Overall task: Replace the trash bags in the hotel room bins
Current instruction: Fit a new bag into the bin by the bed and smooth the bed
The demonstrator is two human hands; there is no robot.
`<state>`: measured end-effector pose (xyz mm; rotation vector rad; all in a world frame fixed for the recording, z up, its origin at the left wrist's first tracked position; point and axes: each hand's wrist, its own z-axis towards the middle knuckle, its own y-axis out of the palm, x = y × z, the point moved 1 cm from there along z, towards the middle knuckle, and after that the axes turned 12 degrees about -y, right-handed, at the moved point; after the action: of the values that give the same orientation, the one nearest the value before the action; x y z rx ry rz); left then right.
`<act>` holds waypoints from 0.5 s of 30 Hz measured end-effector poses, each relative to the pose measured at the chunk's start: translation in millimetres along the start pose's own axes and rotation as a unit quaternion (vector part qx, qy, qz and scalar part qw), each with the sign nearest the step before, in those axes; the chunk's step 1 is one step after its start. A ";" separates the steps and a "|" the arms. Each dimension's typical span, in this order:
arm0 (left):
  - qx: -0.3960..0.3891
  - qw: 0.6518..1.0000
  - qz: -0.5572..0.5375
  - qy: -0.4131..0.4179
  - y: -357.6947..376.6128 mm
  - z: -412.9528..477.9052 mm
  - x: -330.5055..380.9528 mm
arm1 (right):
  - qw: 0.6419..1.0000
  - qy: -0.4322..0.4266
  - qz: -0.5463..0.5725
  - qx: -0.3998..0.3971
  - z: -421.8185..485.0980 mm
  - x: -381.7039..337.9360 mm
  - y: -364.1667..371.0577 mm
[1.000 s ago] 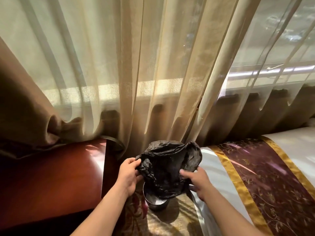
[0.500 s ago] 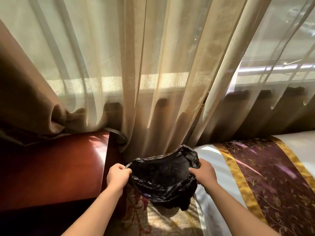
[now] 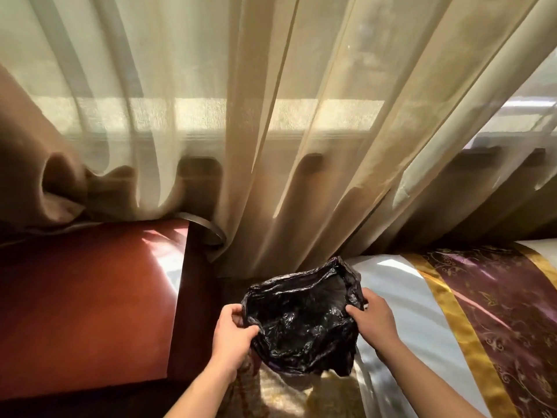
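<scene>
Bag [image 3: 301, 321] spreading looks like the step: left hand [image 3: 233, 333] and right hand [image 3: 372, 319] each pinch its rim. Next it needs lowering into a bin, unseen here.

i see sheer cream curtains [image 3: 271, 116] across the whole back, with sun coming through them in a bright band at sill height. a heavy brown drape [image 3: 27, 146] bunches at the left, above a glossy red-brown wooden surface [image 3: 90, 297] with a patch of glare. on the right is a white bed [image 3: 401, 300] with a purple runner [image 3: 500, 312] edged in gold. patterned carpet [image 3: 286, 396] lies between them.
</scene>
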<state>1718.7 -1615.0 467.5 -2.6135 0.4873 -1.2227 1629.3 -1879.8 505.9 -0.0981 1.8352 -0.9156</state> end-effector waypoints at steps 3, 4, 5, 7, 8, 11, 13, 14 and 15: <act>0.014 1.000 0.013 0.009 12.5 40.6 -21.6 | 1.000 -0.003 -0.009 0.012 27.5 33.2 35.6; 0.020 1.000 0.017 0.011 17.0 56.2 -30.4 | 1.000 -0.007 -0.009 0.011 37.5 45.7 47.2; 0.025 0.999 0.017 0.012 21.9 72.2 -38.8 | 1.000 -0.009 -0.004 0.008 48.9 59.4 59.3; 0.038 0.999 0.004 0.015 33.7 103.4 -58.7 | 1.000 -0.013 0.009 0.003 69.0 84.5 82.9; 0.051 0.998 -0.007 0.019 40.2 116.3 -67.2 | 1.000 -0.014 0.014 0.003 77.8 96.3 94.0; 0.079 0.996 -0.030 0.019 60.6 152.0 -100.6 | 1.000 -0.009 0.026 -0.005 99.7 132.0 130.0; 0.089 0.995 -0.032 0.012 72.9 174.1 -123.6 | 0.999 -0.021 0.016 -0.021 111.8 161.0 154.9; 0.092 0.995 -0.034 0.015 78.7 186.9 -135.4 | 0.999 -0.021 0.019 -0.028 118.2 175.1 165.7; 0.091 0.995 -0.038 0.018 83.9 198.3 -144.6 | 0.999 -0.018 0.020 -0.034 125.0 188.7 175.2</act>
<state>1768.1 -1626.4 213.1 -2.4818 0.2698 -1.2752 1703.5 -1910.2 231.1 -0.1192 1.8282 -0.8181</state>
